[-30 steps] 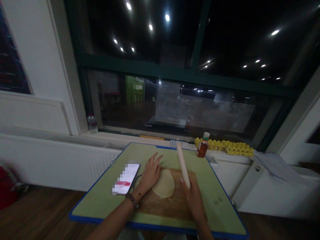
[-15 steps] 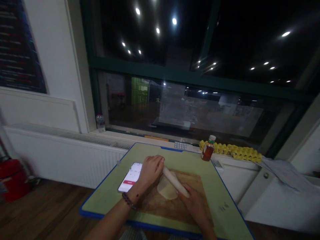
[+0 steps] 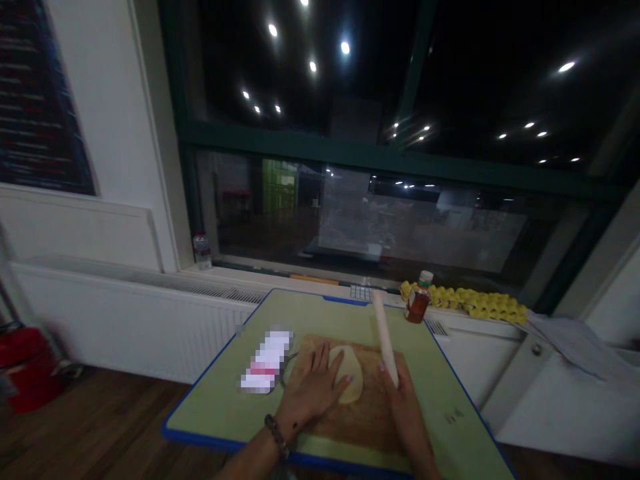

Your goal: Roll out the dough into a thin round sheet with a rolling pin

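Gripping the near end of a pale rolling pin (image 3: pixel 384 333) in the closed right hand (image 3: pixel 403 403), to the right of the flat dough (image 3: pixel 355 373) and clear of it. Spreading the left hand (image 3: pixel 313 393) open, fingers apart and grasping nothing, over the left part of the dough, on a wooden board (image 3: pixel 357 427) on the green bench (image 3: pixel 310 317). Probably between rolling strokes, positioning the dough. Next, likely to call for withdrawing the left hand, then laying the pin across.

From above the table (image 3: pixel 210 407), the head view faces a window (image 3: pixel 390 148).
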The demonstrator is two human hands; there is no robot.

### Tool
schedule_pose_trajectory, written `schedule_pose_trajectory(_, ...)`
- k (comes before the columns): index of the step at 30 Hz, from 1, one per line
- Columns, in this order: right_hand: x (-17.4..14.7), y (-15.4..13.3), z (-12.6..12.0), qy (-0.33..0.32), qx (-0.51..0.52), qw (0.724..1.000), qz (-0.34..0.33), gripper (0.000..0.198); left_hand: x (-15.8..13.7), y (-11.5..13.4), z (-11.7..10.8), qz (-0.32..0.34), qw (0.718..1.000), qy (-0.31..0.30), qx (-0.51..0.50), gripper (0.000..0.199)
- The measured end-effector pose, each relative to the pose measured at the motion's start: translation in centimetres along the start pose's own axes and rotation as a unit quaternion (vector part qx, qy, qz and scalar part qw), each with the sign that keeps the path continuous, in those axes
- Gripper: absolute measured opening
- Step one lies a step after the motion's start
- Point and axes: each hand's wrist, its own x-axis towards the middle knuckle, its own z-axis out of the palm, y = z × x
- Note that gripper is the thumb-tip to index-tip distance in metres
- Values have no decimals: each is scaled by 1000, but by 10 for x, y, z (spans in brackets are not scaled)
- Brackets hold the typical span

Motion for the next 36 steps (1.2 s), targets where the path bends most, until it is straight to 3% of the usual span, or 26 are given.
schedule_pose_trajectory(4,-4,-5,4,-70,-2,997,11,47,9,-1,-2,49,999,-18,-11,65)
schedule_pose_trajectory(8,-4,-10,4,-83,-18,996,-2,41,18,-4,-8,109,994,-20,-19,56)
schedule_pose_trajectory(12,-6,-12,4,-74,-20,997,4,40,11,5,-14,102,995,19,-9,51)
schedule_pose_trajectory(16,-6,-12,2,-74,-20,997,-4,39,-4,13,-29,75,989,117,-46,42)
schedule_pose_trajectory(20,6,-7,-9,-103,-62,991,-52,35,-12,4,-51,-22,959,267,-96,24)
schedule_pose_trajectory(22,17,-6,-18,-143,-129,977,-92,30,-15,-1,-62,-39,938,334,-82,23)
schedule_pose_trajectory(25,34,-8,-30,-222,-236,930,-172,24,-15,0,-76,-22,922,387,-17,24)
schedule_pose_trajectory(27,42,-9,-33,-267,-284,897,-210,24,-12,8,-81,19,935,354,15,22)
schedule_pose_trajectory(29,46,-6,-32,-287,-307,878,-230,25,-6,17,-81,69,959,274,30,21)
schedule_pose_trajectory(32,47,5,-27,-289,-307,874,-242,27,6,28,-71,82,981,165,52,22)
schedule_pose_trajectory(36,46,18,-25,-282,-312,877,-232,31,17,26,-51,43,990,115,75,26)
